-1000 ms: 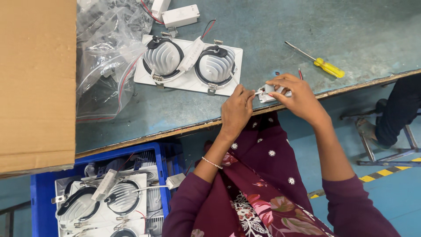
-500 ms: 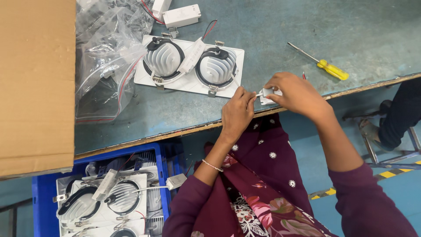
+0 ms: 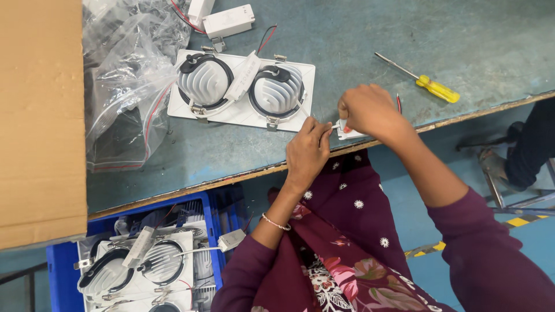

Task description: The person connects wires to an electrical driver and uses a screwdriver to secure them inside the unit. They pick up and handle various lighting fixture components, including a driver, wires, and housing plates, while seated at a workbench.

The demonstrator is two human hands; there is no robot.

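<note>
My left hand (image 3: 307,151) and my right hand (image 3: 367,111) meet at the near edge of the grey-green worktable (image 3: 404,34). Between their fingertips they pinch a small white connector piece (image 3: 346,132) with thin wires. Just beyond my hands lies a white twin downlight fixture (image 3: 243,88), back side up, showing two ribbed round heat sinks in black rings. A thin white lead runs from the fixture toward my hands.
A yellow-handled screwdriver (image 3: 425,81) lies to the right on the table. Clear plastic bags (image 3: 130,75) and a cardboard box (image 3: 37,121) fill the left side. White driver boxes (image 3: 228,22) sit at the far edge. A blue crate (image 3: 58,271) under the table holds similar fixtures.
Both hands stay at the table edge on the small white piece. My right hand has closed in over it, and the view has shifted slightly.
</note>
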